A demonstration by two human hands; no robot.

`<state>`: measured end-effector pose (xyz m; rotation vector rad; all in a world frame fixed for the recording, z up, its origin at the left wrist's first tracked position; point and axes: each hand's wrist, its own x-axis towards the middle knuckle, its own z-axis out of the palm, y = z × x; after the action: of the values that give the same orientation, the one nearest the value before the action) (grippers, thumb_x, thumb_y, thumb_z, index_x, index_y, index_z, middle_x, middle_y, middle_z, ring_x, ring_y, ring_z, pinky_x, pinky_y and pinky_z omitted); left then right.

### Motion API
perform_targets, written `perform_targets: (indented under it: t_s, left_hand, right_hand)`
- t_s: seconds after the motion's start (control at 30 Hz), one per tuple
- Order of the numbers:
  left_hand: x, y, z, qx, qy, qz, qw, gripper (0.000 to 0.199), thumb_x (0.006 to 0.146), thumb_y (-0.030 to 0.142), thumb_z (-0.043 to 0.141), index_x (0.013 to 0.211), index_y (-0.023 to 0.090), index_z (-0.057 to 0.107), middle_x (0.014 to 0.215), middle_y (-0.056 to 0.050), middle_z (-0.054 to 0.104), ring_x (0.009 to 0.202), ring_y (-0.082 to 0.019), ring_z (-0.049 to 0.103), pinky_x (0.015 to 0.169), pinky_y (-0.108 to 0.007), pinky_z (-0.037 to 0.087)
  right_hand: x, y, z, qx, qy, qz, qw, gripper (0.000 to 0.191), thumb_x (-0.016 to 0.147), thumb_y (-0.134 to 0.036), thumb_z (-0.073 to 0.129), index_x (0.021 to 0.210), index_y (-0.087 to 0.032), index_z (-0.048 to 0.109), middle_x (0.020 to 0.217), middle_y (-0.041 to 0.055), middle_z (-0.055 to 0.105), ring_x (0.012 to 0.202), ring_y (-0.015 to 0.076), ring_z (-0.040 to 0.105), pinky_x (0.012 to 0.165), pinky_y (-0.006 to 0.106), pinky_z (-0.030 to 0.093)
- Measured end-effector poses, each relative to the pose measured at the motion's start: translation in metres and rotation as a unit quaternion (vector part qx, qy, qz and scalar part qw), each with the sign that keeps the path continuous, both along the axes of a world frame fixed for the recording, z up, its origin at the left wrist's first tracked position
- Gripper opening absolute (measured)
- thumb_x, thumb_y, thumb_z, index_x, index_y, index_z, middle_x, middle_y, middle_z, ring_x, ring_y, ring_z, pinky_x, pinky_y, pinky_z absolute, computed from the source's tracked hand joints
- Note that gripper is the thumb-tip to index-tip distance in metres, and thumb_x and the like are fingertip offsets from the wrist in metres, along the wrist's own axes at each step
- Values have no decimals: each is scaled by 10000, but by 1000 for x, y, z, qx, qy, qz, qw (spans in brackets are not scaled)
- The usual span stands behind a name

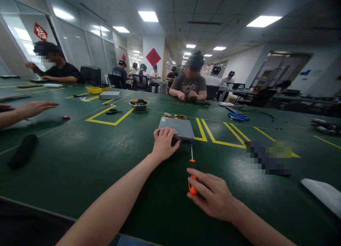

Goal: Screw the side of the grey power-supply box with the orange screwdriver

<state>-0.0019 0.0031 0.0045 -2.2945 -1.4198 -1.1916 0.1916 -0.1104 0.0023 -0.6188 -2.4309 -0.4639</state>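
Note:
A flat grey metal box [179, 128], which looks like a computer power supply, lies on the green table in front of me. Coloured wires [176, 116] come out along its far edge. My left hand [164, 143] grips the box's near left corner, fingers on top and thumb at the near face. An orange and black screwdriver [193, 182] is held by its handle in my right hand [209, 191]. Its thin shaft points away from me, and the tip is at the near right corner of the box; whether it sits in a screw is too small to tell.
A metal bowl [139, 104] with tools stands beyond the box to the left, near black pliers [114, 111]. Blue gloves [238, 116] lie to the right. Another person's hand [37, 107] reaches in at left, by a black pouch [23, 152]. A person [189, 82] sits opposite.

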Motion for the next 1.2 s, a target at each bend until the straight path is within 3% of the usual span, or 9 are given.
perform_targets:
  t_s: [0.13, 0.33, 0.97, 1.2]
  left_hand:
    - [-1, 0, 0, 4, 0, -1, 1000, 247, 767, 327, 576, 990, 238, 517, 1075, -23, 582, 1045, -216, 473, 925, -410, 250]
    - [-1, 0, 0, 10, 0, -3, 1000, 240, 765, 315, 578, 983, 234, 518, 1074, -23, 584, 1052, -218, 475, 923, -405, 250]
    - [0, -1, 1, 11, 5, -1, 1000, 223, 780, 316, 568, 982, 234, 521, 1085, -31, 594, 1050, -218, 481, 912, -411, 250]
    - [0, -1, 0, 9, 3, 0, 1000, 224, 779, 310, 572, 986, 241, 521, 1090, -26, 591, 1057, -215, 477, 919, -411, 243]
  right_hand:
    - [1, 2, -5, 3, 44, 7, 999, 209, 857, -294, 536, 985, -135, 493, 1076, 173, 622, 767, 162, 642, 623, 260, 523]
    - [1, -1, 2, -14, -15, -12, 1000, 316, 874, -284, 449, 1156, -161, 521, 1120, 165, 583, 865, 195, 633, 666, 289, 530]
    - [1, -1, 4, 3, 35, 8, 999, 260, 856, -252, 497, 1079, -122, 518, 1060, 165, 617, 840, 175, 638, 678, 270, 537]
    - [-1, -3, 7, -12, 3, 35, 999, 254, 870, -242, 463, 1083, -112, 513, 1086, 176, 605, 907, 183, 627, 718, 280, 533]
